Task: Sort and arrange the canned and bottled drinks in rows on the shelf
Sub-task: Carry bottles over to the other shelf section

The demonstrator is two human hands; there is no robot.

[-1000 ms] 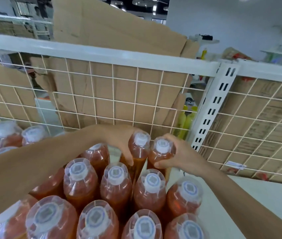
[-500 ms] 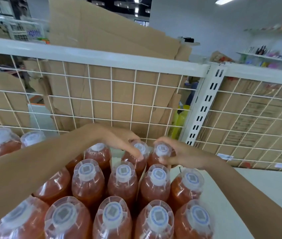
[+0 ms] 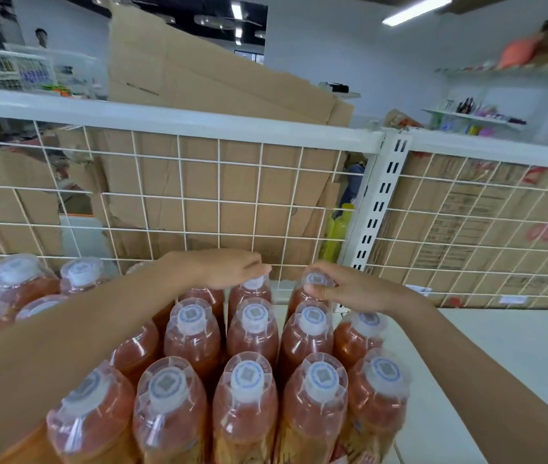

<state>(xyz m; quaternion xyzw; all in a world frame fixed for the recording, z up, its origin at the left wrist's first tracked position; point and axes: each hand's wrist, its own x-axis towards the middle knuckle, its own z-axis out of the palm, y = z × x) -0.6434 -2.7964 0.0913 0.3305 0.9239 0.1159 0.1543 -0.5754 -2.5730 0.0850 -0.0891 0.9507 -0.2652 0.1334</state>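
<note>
Several rows of orange drink bottles (image 3: 252, 343) stood upright on the white shelf (image 3: 500, 349). They were packed shoulder to shoulder, each with a white cap under a clear seal. On my feed the block ran from the near edge of the view back to the wire grid panel (image 3: 219, 200) at the rear of the shelf.

Both arms reached over the block to its back row. The right hand (image 3: 349, 289) had its thumb and fingers curled round the cap of the corner bottle (image 3: 316, 279), the rightmost one of that row, pinching it from above. That bottle stood just in front of the grid and near the foot of the slotted upright (image 3: 383, 202).

The left hand (image 3: 229, 269) lay flat with its fingers straight and together, palm down. Its fingertips were over the cap of the neighbouring bottle (image 3: 249, 294), and it gripped nothing. I could not tell from the feed whether those fingertips pressed on the cap or hung just above it.

Behind the grid I saw flattened cardboard (image 3: 199, 78) leaning upright. Some yellow bottles (image 3: 337, 229) showed through the wires beside the upright.
</note>
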